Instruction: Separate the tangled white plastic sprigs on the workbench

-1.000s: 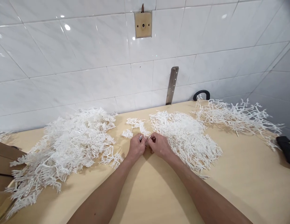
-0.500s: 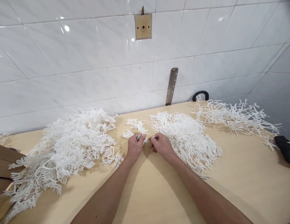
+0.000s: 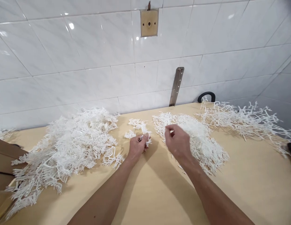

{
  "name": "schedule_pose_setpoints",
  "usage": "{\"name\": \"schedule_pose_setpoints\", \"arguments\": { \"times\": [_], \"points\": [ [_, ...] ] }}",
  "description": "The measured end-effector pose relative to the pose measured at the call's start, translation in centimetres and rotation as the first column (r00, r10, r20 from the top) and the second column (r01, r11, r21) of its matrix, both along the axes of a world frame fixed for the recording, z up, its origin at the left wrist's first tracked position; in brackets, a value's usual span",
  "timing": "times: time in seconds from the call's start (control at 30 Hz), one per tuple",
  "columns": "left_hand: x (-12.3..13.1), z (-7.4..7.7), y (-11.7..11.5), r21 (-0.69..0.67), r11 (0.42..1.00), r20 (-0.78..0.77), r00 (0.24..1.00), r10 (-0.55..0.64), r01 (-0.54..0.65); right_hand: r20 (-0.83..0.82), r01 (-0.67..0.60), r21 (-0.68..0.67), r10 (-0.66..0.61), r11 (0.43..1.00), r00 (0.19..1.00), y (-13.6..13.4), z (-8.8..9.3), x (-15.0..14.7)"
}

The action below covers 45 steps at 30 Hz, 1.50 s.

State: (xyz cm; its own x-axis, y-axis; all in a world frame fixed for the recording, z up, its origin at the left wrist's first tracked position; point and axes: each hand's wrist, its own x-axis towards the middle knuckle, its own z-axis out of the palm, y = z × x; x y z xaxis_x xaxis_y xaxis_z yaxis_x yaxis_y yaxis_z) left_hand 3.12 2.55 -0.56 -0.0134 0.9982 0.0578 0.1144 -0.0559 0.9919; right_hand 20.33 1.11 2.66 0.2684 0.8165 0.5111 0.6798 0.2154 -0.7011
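My left hand (image 3: 137,146) is closed, pinching a small white branched plastic piece (image 3: 148,142) whose thin tips poke out past the thumb. My right hand (image 3: 178,142) hovers by the left side of a pile of short white plastic sprigs (image 3: 203,147), its thumb and forefinger curled together. Anything inside those fingers is hidden. Just beyond my left hand lie a few loose white sprigs (image 3: 136,123). To the left spreads a large heap of white branched plastic pieces (image 3: 75,143).
At the right lie bare white branching stems (image 3: 246,120), with a black curved handle (image 3: 206,95) behind them. A metal strip (image 3: 176,87) leans on the tiled wall (image 3: 89,47). A brown box (image 3: 7,159) stands at the left edge of the wooden table (image 3: 154,200).
My right hand has moved right, away from my left hand, to the middle pile. My left hand keeps its hold on the white piece. The view has shifted slightly.
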Motion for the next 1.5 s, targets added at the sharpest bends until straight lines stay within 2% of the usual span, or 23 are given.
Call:
{"name": "schedule_pose_setpoints", "arguments": {
  "times": [0.03, 0.1, 0.23, 0.37, 0.57, 0.83, 1.0, 1.13, 1.33, 1.43, 1.5],
  "points": [
    [0.0, 0.0, 0.0, 0.017, 1.0, -0.006, 1.0, 0.003, -0.003, -0.029, -0.104, -0.094, 0.102, 0.99, 0.994, -0.2, -0.2, -0.8],
    [0.0, -0.1, 0.1, 0.036, 0.999, -0.012, 1.0, 0.003, -0.003, -0.068, -0.213, -0.245, 0.202, 0.946, 0.977, -0.3, -0.6, -2.0],
    [0.1, -0.2, 0.2, 0.046, 0.999, -0.011, 1.0, -0.021, 0.021, -0.202, -0.295, -0.397, 0.23, 0.869, 0.952, -0.2, -1.7, -2.9],
    [0.1, -0.3, 0.2, 0.053, 0.998, -0.026, 0.999, -0.037, 0.038, -0.336, -0.351, -0.395, 0.222, 0.849, 0.915, 0.1, -2.5, -2.9],
    [0.1, -0.3, 0.2, 0.039, 0.999, -0.041, 0.999, -0.032, 0.034, -0.427, -0.382, -0.362, 0.213, 0.85, 0.879, 0.3, -2.5, -2.9],
    [0.1, -0.3, 0.2, 0.015, 1.0, -0.063, 0.998, -0.017, 0.018, -0.542, -0.552, -0.331, 0.325, 0.765, 0.775, 0.7, -3.5, -2.4],
    [0.0, -0.2, 0.0, 0.023, 0.998, -0.103, 0.993, -0.059, 0.061, -0.523, -0.523, -0.34, 0.305, 0.782, 0.796, 1.0, -3.9, -2.3],
    [0.0, -0.5, 0.1, 0.052, 0.998, -0.192, 0.981, -0.031, 0.042, -0.464, -0.485, -0.396, 0.286, 0.78, 0.838, 1.0, -3.8, -2.3],
    [0.5, -1.1, 0.0, 0.296, 0.955, -0.457, 0.878, 0.141, 0.0, -0.306, -0.355, -0.482, 0.226, 0.801, 0.925, 0.6, -3.2, -3.1],
    [0.6, -1.2, -0.1, 0.322, 0.947, -0.474, 0.865, 0.167, -0.007, -0.265, -0.271, -0.477, 0.157, 0.836, 0.951, 0.7, -3.3, -3.4],
    [0.4, -1.0, -0.1, 0.28, 0.96, -0.422, 0.895, 0.144, -0.023, -0.289, -0.249, -0.479, 0.117, 0.842, 0.95, 0.9, -3.6, -3.3]
  ]
}}
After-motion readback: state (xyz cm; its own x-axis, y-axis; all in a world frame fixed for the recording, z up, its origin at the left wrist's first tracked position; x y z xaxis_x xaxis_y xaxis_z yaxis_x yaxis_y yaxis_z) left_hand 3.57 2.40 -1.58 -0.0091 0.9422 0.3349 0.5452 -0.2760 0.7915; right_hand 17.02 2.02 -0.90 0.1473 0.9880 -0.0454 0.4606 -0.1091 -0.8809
